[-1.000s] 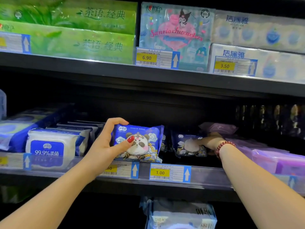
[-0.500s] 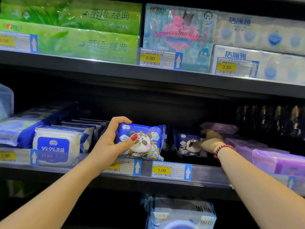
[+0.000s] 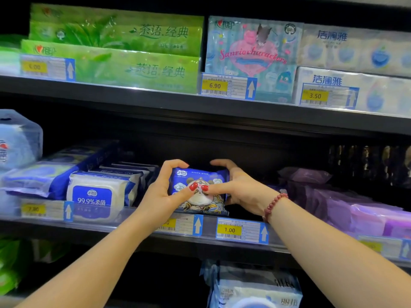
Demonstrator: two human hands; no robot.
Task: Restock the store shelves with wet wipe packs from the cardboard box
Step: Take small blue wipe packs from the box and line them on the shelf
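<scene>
A small blue wet wipe pack with a panda picture (image 3: 200,200) stands upright at the front of the middle shelf (image 3: 133,227). My left hand (image 3: 162,192) grips its left side, thumb on the front and fingers over the top. My right hand (image 3: 240,187), with a red bead bracelet on the wrist, holds its right side, thumb on the front meeting the left thumb. Any packs behind it are hidden by my hands. The cardboard box is out of view.
White and blue 99.9% wipe packs (image 3: 95,194) stand left of the panda pack, purple packs (image 3: 355,210) to the right. Green tissue packs (image 3: 115,54) and others fill the upper shelf. Price tags (image 3: 240,230) line the shelf edge. A wipe pack (image 3: 255,290) lies on the shelf below.
My right hand left the panda pack further right and came over to the one in my left hand. Both hands now hold it. The camera moved closer.
</scene>
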